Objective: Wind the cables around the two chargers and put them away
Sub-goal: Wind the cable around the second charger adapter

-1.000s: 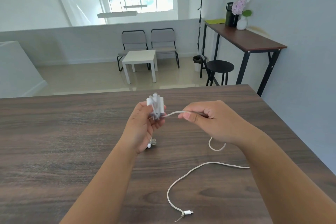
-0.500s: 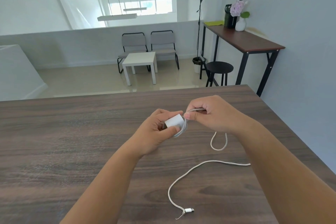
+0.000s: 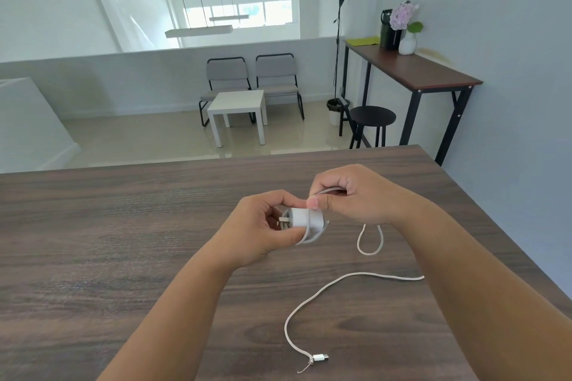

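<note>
My left hand (image 3: 263, 230) holds a small white charger (image 3: 305, 216) above the dark wooden table (image 3: 108, 241), its metal prongs pointing left. A loop of the white cable (image 3: 334, 283) lies around the charger's body. My right hand (image 3: 356, 195) pinches the cable just above the charger. From that hand the cable hangs in a small loop, runs under my right forearm and trails across the table to its plug end (image 3: 320, 358) near the front edge. I can see only this one charger.
The table's right edge is close to my right arm, with a pale wall beyond it. Past the far edge are a low white side table (image 3: 238, 105), two grey chairs, a black stool (image 3: 373, 116) and a tall desk (image 3: 411, 68) with a vase.
My left hand turned the charger from upright to lying sideways. My right hand moved left to the charger and laid the cable around it. The hanging loop shortened.
</note>
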The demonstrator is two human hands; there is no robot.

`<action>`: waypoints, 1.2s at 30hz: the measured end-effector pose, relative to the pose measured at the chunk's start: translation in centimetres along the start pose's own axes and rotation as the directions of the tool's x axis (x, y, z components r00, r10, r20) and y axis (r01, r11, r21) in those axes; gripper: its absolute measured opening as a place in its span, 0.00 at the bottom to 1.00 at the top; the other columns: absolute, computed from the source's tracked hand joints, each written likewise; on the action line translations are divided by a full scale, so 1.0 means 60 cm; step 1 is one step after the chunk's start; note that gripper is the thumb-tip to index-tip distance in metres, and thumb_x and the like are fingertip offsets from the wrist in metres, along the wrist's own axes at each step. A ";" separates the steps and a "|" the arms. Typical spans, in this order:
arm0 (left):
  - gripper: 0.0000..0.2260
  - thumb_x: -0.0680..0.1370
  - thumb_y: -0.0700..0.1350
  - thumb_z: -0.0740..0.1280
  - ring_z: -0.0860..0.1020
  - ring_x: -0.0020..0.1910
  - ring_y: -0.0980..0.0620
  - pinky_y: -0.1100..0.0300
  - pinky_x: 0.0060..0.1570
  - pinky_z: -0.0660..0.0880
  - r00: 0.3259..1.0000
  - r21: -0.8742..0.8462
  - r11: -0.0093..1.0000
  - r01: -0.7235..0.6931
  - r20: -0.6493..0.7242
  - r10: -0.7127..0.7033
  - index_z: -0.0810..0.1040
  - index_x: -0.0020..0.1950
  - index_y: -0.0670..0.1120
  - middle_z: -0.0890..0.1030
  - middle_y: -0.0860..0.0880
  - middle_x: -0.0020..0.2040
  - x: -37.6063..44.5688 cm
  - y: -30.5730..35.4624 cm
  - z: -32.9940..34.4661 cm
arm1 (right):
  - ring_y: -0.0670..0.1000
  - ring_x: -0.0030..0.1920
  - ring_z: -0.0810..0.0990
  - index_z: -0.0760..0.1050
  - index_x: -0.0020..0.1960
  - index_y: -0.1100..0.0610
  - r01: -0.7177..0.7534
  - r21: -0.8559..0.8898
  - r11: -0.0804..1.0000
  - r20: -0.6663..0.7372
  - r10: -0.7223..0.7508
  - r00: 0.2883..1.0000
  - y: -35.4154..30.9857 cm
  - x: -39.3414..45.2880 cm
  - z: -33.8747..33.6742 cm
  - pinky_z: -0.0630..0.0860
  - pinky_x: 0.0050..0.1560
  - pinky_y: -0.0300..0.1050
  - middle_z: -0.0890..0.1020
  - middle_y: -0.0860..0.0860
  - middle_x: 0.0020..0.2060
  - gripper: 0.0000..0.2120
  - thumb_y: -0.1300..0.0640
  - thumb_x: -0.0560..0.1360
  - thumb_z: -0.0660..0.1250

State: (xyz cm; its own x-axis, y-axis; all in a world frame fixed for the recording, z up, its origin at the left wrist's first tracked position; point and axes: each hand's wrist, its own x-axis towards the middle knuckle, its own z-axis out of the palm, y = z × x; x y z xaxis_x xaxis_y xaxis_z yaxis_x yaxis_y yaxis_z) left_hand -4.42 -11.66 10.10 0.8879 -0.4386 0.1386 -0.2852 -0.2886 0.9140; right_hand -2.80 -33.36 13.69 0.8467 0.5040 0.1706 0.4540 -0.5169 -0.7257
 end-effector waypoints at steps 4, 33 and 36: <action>0.14 0.69 0.40 0.77 0.76 0.37 0.54 0.62 0.39 0.74 0.998 0.012 0.999 -0.051 -0.021 0.051 0.84 0.51 0.55 0.82 0.46 0.41 -0.008 0.004 -0.005 | 0.41 0.31 0.72 0.81 0.41 0.56 0.014 0.174 0.985 -0.023 -0.010 1.000 0.012 0.006 0.002 0.69 0.36 0.34 0.78 0.46 0.31 0.05 0.56 0.74 0.71; 0.20 0.76 0.40 0.71 0.77 0.59 0.60 0.64 0.57 0.75 0.899 0.391 0.889 -0.239 -0.257 0.355 0.76 0.68 0.50 0.78 0.56 0.60 0.030 -0.038 0.014 | 0.42 0.29 0.70 0.81 0.43 0.51 -0.031 -0.306 0.952 -0.083 0.006 0.997 -0.007 -0.003 -0.004 0.64 0.31 0.35 0.75 0.45 0.27 0.08 0.50 0.77 0.66; 0.18 0.76 0.41 0.71 0.78 0.59 0.57 0.62 0.57 0.76 0.920 0.280 0.925 -0.255 -0.225 0.322 0.78 0.66 0.50 0.79 0.55 0.61 0.026 -0.035 0.010 | 0.41 0.29 0.70 0.82 0.42 0.51 -0.026 -0.221 0.975 -0.098 0.004 0.995 0.004 0.005 -0.012 0.66 0.33 0.31 0.78 0.48 0.29 0.07 0.50 0.76 0.68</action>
State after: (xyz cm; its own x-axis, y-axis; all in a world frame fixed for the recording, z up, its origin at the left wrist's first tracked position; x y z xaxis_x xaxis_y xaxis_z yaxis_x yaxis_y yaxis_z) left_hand -2.64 -12.28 8.16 0.8061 -0.3046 0.5073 -0.5915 -0.3939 0.7035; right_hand -2.23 -33.84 14.07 0.8717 0.4317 0.2321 0.4821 -0.6697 -0.5649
